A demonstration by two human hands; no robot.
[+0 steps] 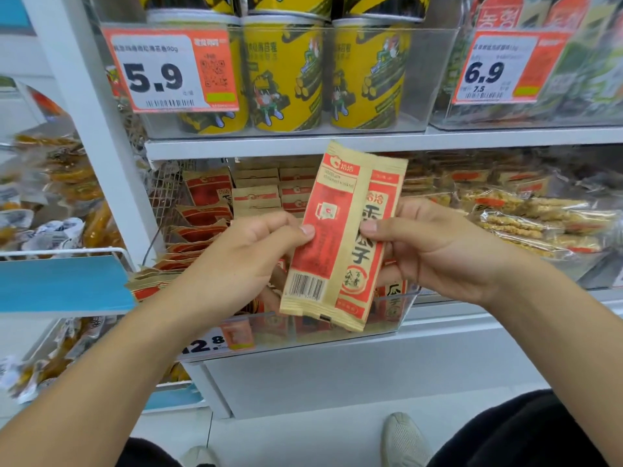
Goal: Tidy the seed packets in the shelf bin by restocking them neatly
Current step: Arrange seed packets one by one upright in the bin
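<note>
Bin [403, 310] contents behind held packet [340, 237]: obscured.

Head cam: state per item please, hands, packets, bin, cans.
left hand: pinches the held packet's left edge
right hand: pinches its right edge
held seed packet: upright, slightly tilted, in front of the bin, sealed
clear shelf bin: holds more packets
binned seed packets: left ones slumped and askew, back rows upright
yellow cans: upright in a row, shelf above
</note>
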